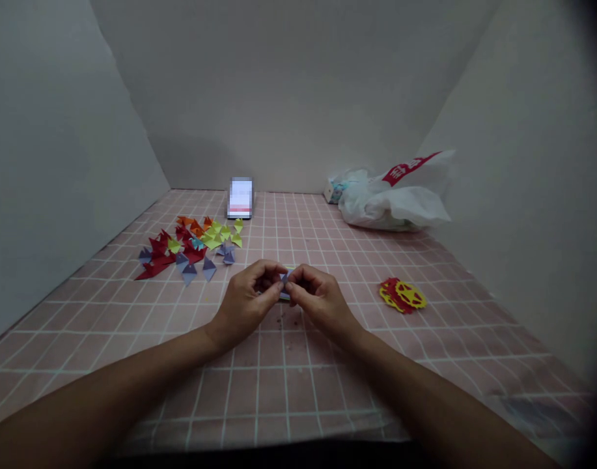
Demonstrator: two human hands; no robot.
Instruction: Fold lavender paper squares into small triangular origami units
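A small piece of purple folded paper (285, 279) is pinched between my two hands, close to the middle of the table. My left hand (252, 293) grips its left side with thumb and forefinger. On the right side, my right hand (318, 296) holds it the same way. The fingers cover much of the paper, so its exact shape is hard to make out. Beneath it, a thin light-coloured edge shows, perhaps more paper. Several folded paper pieces in red (161, 247), orange (196, 227), yellow (224, 231) and purple (209, 268) lie to the left.
A pink checked cloth (156, 365) covers the table. Red and yellow cut-out discs (403, 295) lie at the right. At the back stand a lit phone (240, 197), a small box (333, 191) and a white plastic bag (396, 202). Pale walls (298, 91) enclose the table.
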